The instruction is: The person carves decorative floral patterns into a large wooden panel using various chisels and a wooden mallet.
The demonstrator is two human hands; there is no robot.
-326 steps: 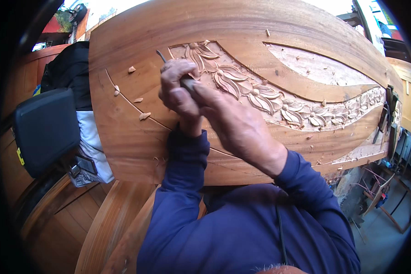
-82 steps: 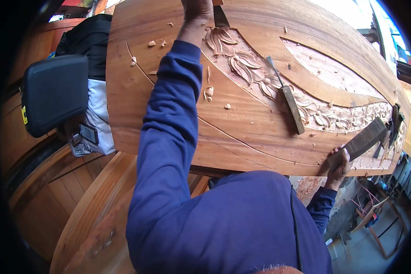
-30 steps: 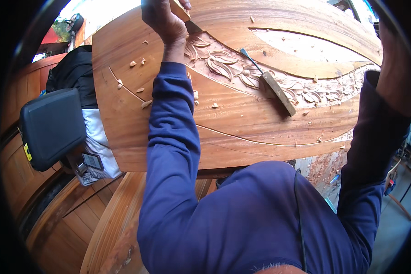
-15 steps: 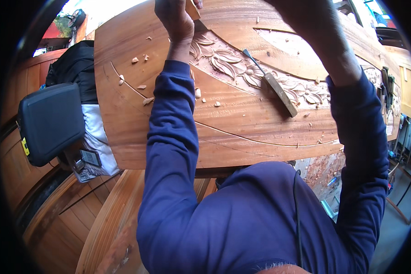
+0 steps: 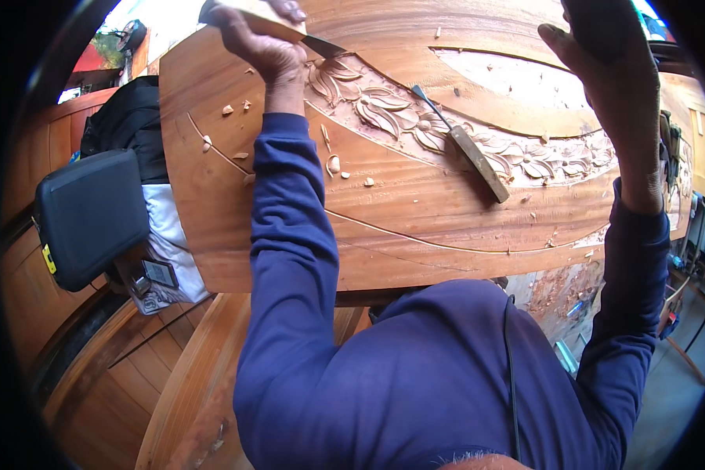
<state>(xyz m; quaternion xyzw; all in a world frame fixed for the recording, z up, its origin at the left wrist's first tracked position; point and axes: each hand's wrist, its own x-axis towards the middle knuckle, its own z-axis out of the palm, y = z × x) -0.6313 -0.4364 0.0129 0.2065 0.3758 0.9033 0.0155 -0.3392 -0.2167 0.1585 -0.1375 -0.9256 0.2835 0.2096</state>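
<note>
My left hand (image 5: pixel 260 45), at the top of the carved wooden panel (image 5: pixel 235 204), is closed on a wooden-handled chisel (image 5: pixel 290 31); its broad dark blade points right, onto the upper end of a band of leaves and flowers (image 5: pixel 388 110) cut into the wood. My right hand (image 5: pixel 607 66) is raised at the upper right in shadow, closed around something dark that I cannot make out. A narrow gouge (image 5: pixel 474 160) with a worn wooden handle lies across the carved band. Wood chips (image 5: pixel 333 164) are scattered over the panel.
A dark padded case (image 5: pixel 90 219) and a black cloth (image 5: pixel 125 125) lie left of the panel, above a white cloth (image 5: pixel 176 251). More tools (image 5: pixel 670 157) lie at the panel's right end. Wooden panels (image 5: pixel 145 376) lean below, and a metal frame (image 5: pixel 689 329) stands on the floor at right.
Both hands left the gouge, which now lies on the panel. My right hand has risen from the lower right, where it held a dark block. My left hand has swung the chisel toward horizontal.
</note>
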